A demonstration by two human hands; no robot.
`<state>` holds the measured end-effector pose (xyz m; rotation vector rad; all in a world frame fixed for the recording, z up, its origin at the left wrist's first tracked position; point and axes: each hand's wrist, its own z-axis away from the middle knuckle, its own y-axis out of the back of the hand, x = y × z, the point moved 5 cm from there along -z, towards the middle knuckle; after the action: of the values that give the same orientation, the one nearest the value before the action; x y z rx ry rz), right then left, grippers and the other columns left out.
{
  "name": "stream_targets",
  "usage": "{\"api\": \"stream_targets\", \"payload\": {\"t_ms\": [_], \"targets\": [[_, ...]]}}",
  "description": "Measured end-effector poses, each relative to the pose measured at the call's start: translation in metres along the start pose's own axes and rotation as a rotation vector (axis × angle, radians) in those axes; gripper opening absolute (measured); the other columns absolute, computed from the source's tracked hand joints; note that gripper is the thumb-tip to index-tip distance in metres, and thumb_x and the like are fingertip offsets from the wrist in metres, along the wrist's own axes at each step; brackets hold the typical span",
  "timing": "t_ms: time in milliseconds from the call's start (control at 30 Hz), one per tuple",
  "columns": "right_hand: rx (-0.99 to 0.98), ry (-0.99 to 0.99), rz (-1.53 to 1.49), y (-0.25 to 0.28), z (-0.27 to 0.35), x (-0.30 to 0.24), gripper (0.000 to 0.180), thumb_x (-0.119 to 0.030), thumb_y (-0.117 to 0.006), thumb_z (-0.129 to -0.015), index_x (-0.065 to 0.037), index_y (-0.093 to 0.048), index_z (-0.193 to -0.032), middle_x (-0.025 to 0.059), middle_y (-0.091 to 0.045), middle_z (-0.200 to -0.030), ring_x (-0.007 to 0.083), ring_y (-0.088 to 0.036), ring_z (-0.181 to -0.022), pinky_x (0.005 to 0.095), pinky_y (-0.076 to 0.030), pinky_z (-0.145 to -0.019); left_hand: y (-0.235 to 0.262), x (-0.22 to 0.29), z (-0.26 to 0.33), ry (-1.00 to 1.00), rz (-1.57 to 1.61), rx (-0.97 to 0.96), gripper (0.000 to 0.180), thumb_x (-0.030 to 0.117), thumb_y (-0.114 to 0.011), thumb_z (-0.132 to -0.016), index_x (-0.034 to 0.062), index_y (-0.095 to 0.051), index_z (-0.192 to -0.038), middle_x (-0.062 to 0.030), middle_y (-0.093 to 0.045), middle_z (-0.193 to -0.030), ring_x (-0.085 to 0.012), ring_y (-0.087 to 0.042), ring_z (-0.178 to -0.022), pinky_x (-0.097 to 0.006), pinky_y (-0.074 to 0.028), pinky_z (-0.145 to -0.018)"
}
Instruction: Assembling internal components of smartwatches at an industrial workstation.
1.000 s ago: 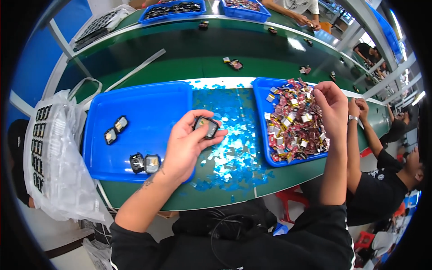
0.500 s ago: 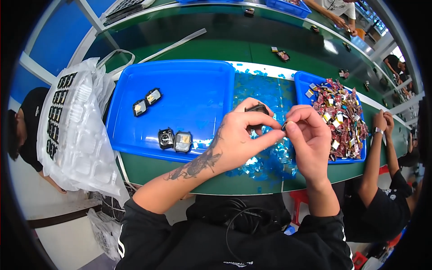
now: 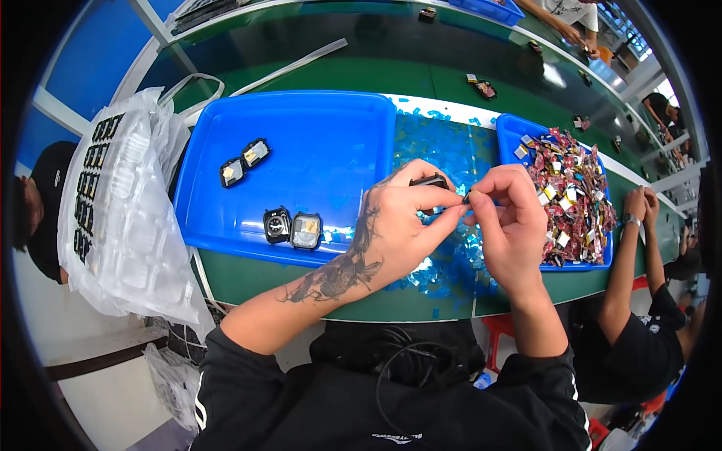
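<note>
Pinched between thumb and fingers, the left hand (image 3: 402, 225) has a small black case (image 3: 429, 181) held up over the film scraps (image 3: 444, 154) at the bench's near edge. Right hand (image 3: 511, 218) is closed on something tiny at the case's edge, can't tell what. Progress-wise: four cases (image 3: 292, 228) already sit in the blue tray (image 3: 331, 120), so looks like early days, with a heaped bin (image 3: 571, 192) of parts on the right.
</note>
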<state>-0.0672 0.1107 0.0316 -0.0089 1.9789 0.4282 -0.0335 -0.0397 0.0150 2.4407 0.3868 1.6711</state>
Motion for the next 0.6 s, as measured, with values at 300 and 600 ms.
{"api": "stream_targets", "payload": {"t_ms": [300, 600], "targets": [[0.079, 0.486, 0.453, -0.008, 0.013, -0.028, 0.019, 0.011, -0.067, -0.074, -0.001, -0.059, -0.087, 0.012, -0.055, -0.082, 0.0262, -0.058, -0.073, 0.0347, -0.048, -0.06, -0.005, -0.01, -0.001, 0.161, 0.324, 0.018, 0.009, 0.003, -0.072, -0.079, -0.002, -0.072, -0.086, -0.0074, -0.065, -0.087, -0.0123, -0.062, -0.08, -0.025, -0.049, -0.069], [0.019, -0.04, -0.041, 0.008, 0.011, 0.0, 0.014, 0.005, -0.063, -0.086, 0.0, -0.058, -0.099, 0.0063, -0.062, -0.088, 0.0103, -0.059, -0.076, 0.02, -0.048, -0.059, -0.011, -0.002, 0.003, 0.174, 0.285, -0.057, 0.009, 0.003, -0.075, -0.078, 0.0016, -0.073, -0.087, -0.0088, -0.066, -0.089, -0.0169, -0.062, -0.089, -0.028, -0.049, -0.078]]}}
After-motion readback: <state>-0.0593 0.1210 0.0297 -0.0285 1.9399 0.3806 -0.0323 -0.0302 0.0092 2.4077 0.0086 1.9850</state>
